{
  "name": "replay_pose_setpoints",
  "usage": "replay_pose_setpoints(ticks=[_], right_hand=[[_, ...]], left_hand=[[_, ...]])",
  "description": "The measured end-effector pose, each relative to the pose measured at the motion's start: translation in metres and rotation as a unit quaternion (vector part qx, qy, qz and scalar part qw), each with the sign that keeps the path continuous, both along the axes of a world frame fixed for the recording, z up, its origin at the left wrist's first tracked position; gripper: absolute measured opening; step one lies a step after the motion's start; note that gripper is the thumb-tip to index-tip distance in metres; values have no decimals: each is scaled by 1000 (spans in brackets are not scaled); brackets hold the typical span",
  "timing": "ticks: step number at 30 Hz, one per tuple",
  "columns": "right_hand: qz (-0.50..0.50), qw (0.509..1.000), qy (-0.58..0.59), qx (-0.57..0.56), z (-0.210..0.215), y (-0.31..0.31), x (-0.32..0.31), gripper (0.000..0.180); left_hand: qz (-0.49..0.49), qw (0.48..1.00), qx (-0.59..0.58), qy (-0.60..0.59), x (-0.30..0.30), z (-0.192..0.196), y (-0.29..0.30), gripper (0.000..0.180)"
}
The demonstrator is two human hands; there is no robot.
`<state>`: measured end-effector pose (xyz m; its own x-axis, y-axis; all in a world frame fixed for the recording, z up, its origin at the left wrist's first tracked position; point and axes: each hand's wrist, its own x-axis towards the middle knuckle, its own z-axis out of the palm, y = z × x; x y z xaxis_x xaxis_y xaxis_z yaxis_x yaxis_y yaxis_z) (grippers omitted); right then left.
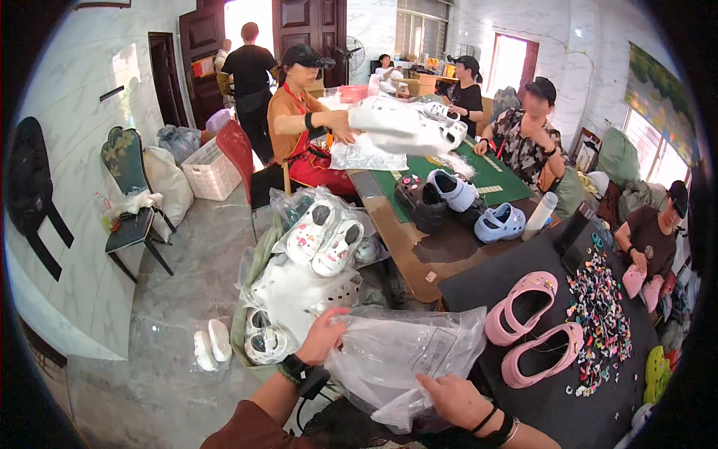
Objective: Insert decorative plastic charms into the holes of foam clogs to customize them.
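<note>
A clear plastic bag (pixel 404 359) is stretched between my two hands above my lap, and it looks flat. My left hand (pixel 324 338) grips its left side. On the bag's lower right edge, my right hand (pixel 452 400) pinches the plastic between thumb and fingers. Just right of the bag, a pair of pink clogs, one upper (pixel 523 305) and one lower (pixel 542 355), sits on the black tabletop. White clogs (pixel 327 239) in clear plastic are heaped beyond my left hand.
Small colourful shoe charms (pixel 598 322) cover the table's right part. Black and blue clogs (pixel 499 223), a white bottle (pixel 540 215) and a dark bottle (pixel 574 228) stand farther back. Several people sit around; one (pixel 299 127) holds bagged white clogs. White shoes (pixel 212 346) lie on the floor at left.
</note>
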<state>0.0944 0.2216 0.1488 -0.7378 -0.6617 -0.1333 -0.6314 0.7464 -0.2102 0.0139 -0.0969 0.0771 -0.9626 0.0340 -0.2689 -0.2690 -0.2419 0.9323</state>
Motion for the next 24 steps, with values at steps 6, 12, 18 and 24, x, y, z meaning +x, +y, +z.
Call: replay_pose_setpoints(ticks=[6,12,18,24], right_hand=[[-27,953,-110,-281,52,-22,-7,44],[-220,865,-144,-427,97,3,-20,30],[-244,825,84,-503,105,30,-22,31],[-127,881,168,-423,86,16,-23,49]], left_hand=[[-10,997,-78,-1,5,5,-19,44],[107,975,-127,146,-2,33,-41,57],[127,972,-97,171,10,58,-25,49],[-226,941,239,76,43,72,47,71]])
